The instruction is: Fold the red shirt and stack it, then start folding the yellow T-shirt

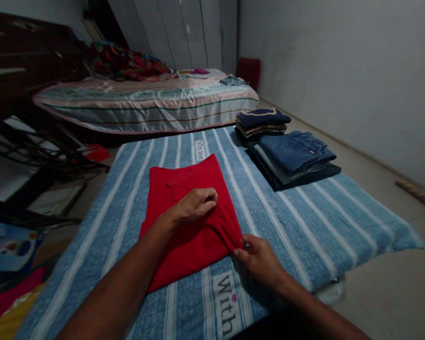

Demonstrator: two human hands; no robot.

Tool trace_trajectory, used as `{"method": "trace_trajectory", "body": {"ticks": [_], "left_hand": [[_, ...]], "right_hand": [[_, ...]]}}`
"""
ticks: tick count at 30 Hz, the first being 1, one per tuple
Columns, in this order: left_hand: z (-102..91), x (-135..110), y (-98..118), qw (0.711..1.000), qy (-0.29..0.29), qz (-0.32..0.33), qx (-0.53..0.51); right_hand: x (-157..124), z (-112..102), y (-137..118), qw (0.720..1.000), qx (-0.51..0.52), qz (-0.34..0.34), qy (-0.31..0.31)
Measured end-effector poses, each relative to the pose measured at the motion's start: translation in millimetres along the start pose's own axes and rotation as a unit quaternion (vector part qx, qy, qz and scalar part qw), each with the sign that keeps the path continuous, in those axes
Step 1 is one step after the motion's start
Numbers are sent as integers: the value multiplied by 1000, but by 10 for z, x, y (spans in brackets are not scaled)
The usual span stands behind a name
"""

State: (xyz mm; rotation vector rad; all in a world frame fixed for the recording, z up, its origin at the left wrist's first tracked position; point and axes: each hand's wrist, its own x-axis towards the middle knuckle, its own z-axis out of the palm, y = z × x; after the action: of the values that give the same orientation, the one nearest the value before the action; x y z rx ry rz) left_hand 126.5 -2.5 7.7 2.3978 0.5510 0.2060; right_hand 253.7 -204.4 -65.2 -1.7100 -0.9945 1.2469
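A red garment (pixel 184 198) lies partly folded on a blue mattress with white stripes (pixel 304 222). My left hand (pixel 194 204) rests on the middle of the red garment, fingers curled and pinching a fold of its cloth. My right hand (pixel 260 259) pinches the garment's near right corner at the mattress surface. Both forearms reach in from the bottom edge.
Two stacks of folded clothes, a navy one (pixel 262 122) and a denim one (pixel 293 158), sit at the mattress's far right. A second mattress (pixel 145 101) with a colourful heap lies beyond. Dark furniture and clutter (pixel 31 141) stand at the left. A wall runs along the right.
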Motion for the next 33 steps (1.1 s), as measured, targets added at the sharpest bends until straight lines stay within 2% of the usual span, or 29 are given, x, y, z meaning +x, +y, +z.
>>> {"method": "trace_trajectory", "body": {"ticks": [2, 4, 9, 11, 15, 18, 23, 29, 33], "left_hand": [[-21, -15, 11, 1000, -4, -8, -15], [-55, -34, 22, 999, -8, -17, -34], [-126, -63, 39, 995, -2, -57, -87], [-133, -56, 50, 992, 1, -66, -107], [-133, -28, 89, 989, 1, -77, -127], [-144, -19, 116, 986, 2, -89, -144], [-169, -31, 114, 979, 1, -94, -180], [-174, -30, 129, 976, 12, -107, -189], [-182, -24, 155, 973, 16, -124, -196]], "right_hand": [[-40, 17, 30, 996, -46, -66, 43], [-57, 24, 49, 993, -60, -89, 56], [-29, -30, 49, 997, -38, -66, 28], [-29, -73, 2, 992, -97, -70, 29], [-45, -136, -165, 967, -235, -82, 60], [-21, -161, -271, 956, -267, -81, 87], [63, -184, -366, 934, -325, -116, 89], [122, -102, -432, 939, -309, -134, 71], [145, -65, -421, 946, -267, -174, 58]]}}
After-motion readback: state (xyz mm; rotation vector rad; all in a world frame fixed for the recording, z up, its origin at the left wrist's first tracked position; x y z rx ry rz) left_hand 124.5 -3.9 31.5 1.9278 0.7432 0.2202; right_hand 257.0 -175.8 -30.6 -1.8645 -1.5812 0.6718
